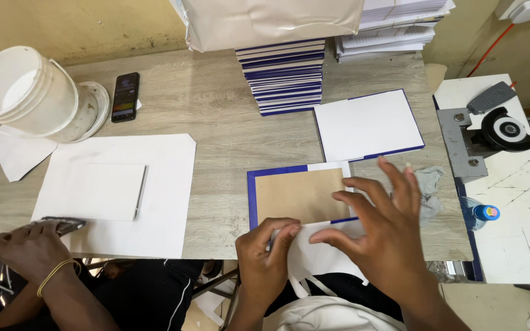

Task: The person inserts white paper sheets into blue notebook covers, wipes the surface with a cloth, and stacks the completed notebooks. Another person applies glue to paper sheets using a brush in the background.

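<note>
White sheet (323, 248) in left grip (271, 251)

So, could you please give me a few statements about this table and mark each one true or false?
1. The left hand and the right hand rest on a white sheet at the near edge of an open book cover. True.
2. The open cover has a red border. False: its border is blue.
3. A stack of blue-edged covers stands at the far side of the table. True.
4. The phone lies to the right of that stack. False: it lies to its left, beside the white bucket.
5. Another person's hand is at the near left. True.
</note>
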